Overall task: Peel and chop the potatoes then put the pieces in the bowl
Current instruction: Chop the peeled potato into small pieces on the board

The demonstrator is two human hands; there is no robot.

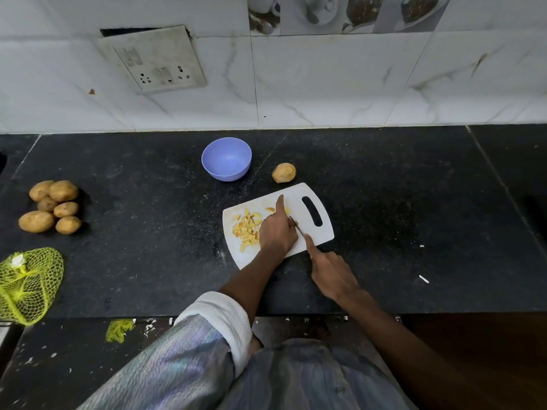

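Many pale yellow potato pieces (248, 229) heaped on cutting board (321, 235).

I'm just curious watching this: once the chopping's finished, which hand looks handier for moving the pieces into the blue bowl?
Probably the left hand. It rests on the cutting board beside the potato pieces, on the bowl's side. The right hand grips the knife.

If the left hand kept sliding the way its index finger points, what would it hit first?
Probably the lone potato just past the cutting board edge. The left hand points up toward it, though depth is uncertain.
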